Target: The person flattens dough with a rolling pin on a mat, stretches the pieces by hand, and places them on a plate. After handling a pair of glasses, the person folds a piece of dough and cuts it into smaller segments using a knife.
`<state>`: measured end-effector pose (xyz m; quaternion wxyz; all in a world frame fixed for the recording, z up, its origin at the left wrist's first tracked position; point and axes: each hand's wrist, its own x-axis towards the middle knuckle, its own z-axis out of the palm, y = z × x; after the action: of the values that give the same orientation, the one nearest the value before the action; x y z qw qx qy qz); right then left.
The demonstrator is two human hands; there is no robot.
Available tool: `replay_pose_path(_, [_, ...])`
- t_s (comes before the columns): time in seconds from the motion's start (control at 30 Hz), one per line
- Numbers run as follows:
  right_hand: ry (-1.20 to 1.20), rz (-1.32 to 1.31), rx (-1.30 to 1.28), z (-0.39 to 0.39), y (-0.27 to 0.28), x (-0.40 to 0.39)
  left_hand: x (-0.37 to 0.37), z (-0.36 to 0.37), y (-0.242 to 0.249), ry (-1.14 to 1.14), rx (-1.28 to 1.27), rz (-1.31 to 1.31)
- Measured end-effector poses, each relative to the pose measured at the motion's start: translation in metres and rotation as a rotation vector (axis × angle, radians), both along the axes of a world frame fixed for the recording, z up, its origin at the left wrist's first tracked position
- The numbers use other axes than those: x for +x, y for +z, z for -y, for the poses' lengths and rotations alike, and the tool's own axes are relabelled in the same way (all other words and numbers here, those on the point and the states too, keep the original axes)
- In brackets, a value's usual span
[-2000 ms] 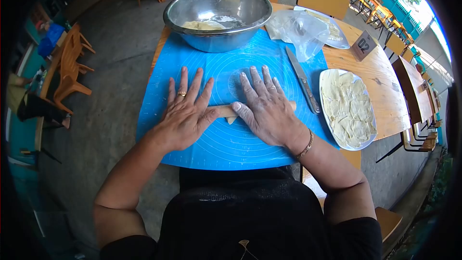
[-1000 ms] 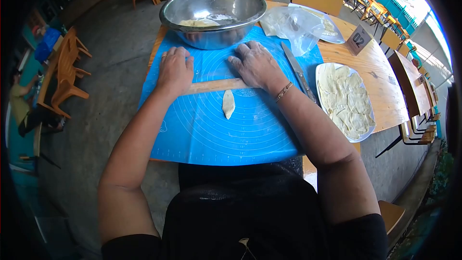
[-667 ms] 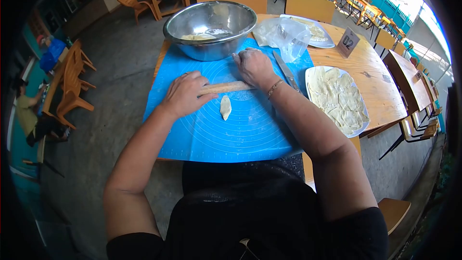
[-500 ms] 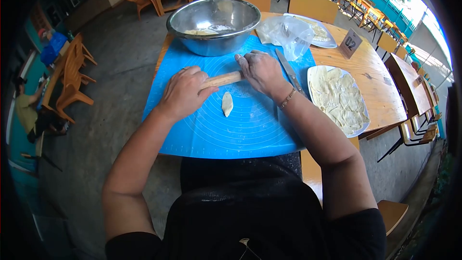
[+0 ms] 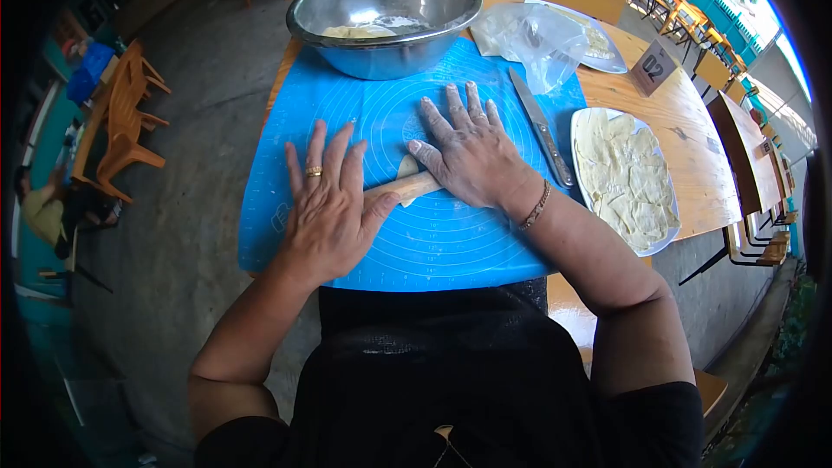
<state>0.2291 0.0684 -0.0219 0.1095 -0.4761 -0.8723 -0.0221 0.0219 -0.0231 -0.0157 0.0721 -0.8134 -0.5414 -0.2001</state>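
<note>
A short wooden rolling pin [image 5: 404, 188] lies across a small piece of dough [image 5: 408, 167] on the blue baking mat [image 5: 416, 256]. The pin covers the dough's middle, leaving parts of it visible above and below. My left hand [image 5: 325, 199], with a ring on one finger, rests over the pin's left end, fingers stretched forward. Over the right end lies my right hand [image 5: 472, 152], floury, its fingers spread flat. Both palms press on the pin without wrapping round it. To the right, a white plate [image 5: 675, 224] holds flat pieces of dough [image 5: 624, 178].
A steel bowl [image 5: 381, 61] with dough inside stands at the mat's far edge. Right of it are a clear plastic bag [image 5: 546, 48], a knife [image 5: 543, 130], another plate [image 5: 614, 63] and a number sign [image 5: 653, 68]. Orange chairs [image 5: 126, 134] and a seated person [image 5: 43, 212] are at left.
The rolling pin has come nearer to me and now lies over the dough. Both hands have gone from gripping its ends to lying flat with fingers extended.
</note>
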Motion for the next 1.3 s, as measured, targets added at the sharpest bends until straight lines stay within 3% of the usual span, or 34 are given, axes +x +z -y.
replay_pose_path(0.07, [-0.004, 0.008, -0.001, -0.002, 0.000, -0.002, -0.001, -0.009, -0.002, 0.109, -0.086, -0.052])
replay_pose_path(0.27, [0.012, -0.008, 0.018, 0.010, 0.000, 0.001, -0.002, -0.003, 0.006, 0.099, -0.348, -0.011])
replay_pose_path(0.6, [0.099, -0.112, 0.111, 0.045, -0.001, 0.015, -0.003, 0.017, 0.006, 0.028, -0.300, -0.025])
replay_pose_path(0.9, [0.173, -0.145, 0.098, 0.082, 0.003, 0.027, -0.003, 0.044, 0.005, -0.054, -0.234, -0.192])
replay_pose_path(1.23, [0.274, -0.248, 0.081, 0.115, 0.000, 0.050, -0.002, 0.082, -0.007, -0.142, -0.120, 0.145])
replay_pose_path(1.3, [0.375, -0.332, -0.023, 0.103, 0.000, 0.054, -0.001, 0.084, -0.006, -0.136, -0.078, 0.166])
